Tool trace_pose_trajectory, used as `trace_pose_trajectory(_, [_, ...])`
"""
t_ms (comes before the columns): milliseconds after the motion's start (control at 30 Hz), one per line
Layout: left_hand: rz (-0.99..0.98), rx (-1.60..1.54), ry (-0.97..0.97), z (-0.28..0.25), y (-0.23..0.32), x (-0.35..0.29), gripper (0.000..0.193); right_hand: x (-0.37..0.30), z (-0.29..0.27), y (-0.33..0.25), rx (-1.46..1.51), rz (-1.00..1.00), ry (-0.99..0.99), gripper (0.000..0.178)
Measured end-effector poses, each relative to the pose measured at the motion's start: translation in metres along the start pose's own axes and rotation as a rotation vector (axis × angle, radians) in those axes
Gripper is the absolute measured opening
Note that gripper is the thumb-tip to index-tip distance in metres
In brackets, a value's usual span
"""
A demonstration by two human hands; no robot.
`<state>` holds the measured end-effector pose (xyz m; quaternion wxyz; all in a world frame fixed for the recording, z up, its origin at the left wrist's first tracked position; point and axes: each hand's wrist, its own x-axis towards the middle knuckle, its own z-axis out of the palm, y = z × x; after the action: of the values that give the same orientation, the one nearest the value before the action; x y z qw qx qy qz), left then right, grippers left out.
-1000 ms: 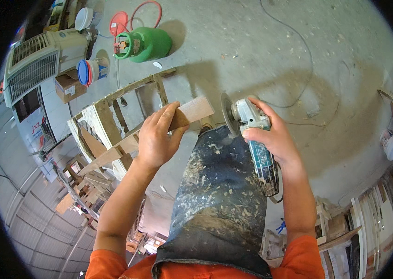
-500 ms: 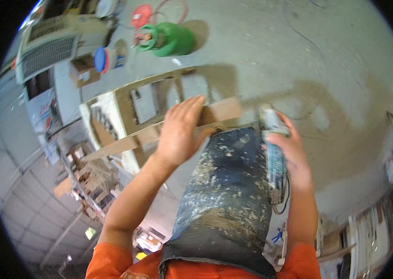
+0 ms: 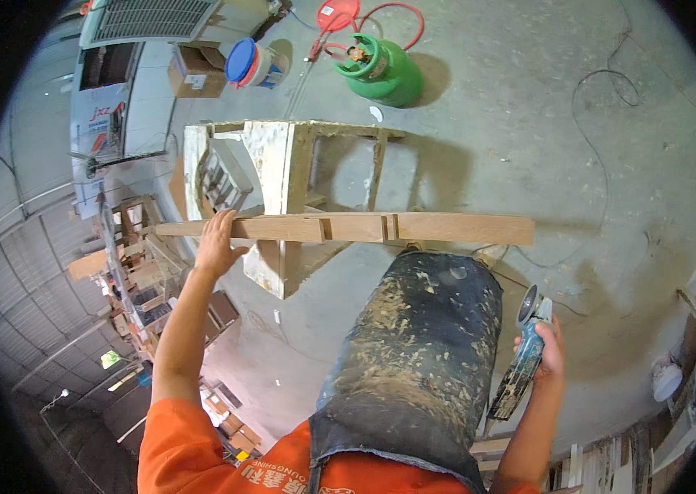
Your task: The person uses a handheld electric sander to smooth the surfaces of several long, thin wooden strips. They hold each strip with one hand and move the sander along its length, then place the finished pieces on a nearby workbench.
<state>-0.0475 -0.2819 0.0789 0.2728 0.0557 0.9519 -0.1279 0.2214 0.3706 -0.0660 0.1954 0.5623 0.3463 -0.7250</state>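
A long, light-brown wooden board [image 3: 463,228] lies crosswise in front of me, over a paint-stained wooden frame [image 3: 267,156]. Dark cross lines or slots show near its middle. My left hand [image 3: 218,244] grips the board toward its left end, fingers over it and thumb on the near edge. In my right hand [image 3: 551,350] is a blue-green angle grinder [image 3: 521,375], held low at my right side. Its round disc [image 3: 530,305] points upward, apart from the board. My dark, stained apron [image 3: 414,329] hangs between both arms.
A green gas cylinder [image 3: 389,76] with a red hose [image 3: 420,25] stands beyond the frame. Left of it are a blue-lidded bucket [image 3: 251,64] and a cardboard box [image 3: 198,72]. A cable [image 3: 603,165] trails across the floor at right. Wood pieces [image 3: 611,465] lie lower right.
My left hand has slid left along the board, which now lies straighter across the view. The grinder has moved right and down, away from the board. The view has shifted.
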Motion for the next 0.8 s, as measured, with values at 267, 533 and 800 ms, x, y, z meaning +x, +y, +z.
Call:
trace_pose_trajectory(267, [0.088, -0.064, 0.103, 0.036, -0.022, 0.021, 0.04, -0.026, -0.004, -0.001, 0.027, -0.001, 0.027, 0.078])
trace_pose_trajectory(533, [0.109, -0.087, 0.032, 0.025, -0.018, 0.025, 0.029, -0.027, 0.001, -0.006, -0.011, -0.051, 0.034, 0.079])
trace_pose_trajectory(800, [0.162, -0.07, 0.036, 0.009, 0.025, 0.029, 0.033, -0.024, -0.008, -0.013, 0.015, -0.055, 0.031, 0.084])
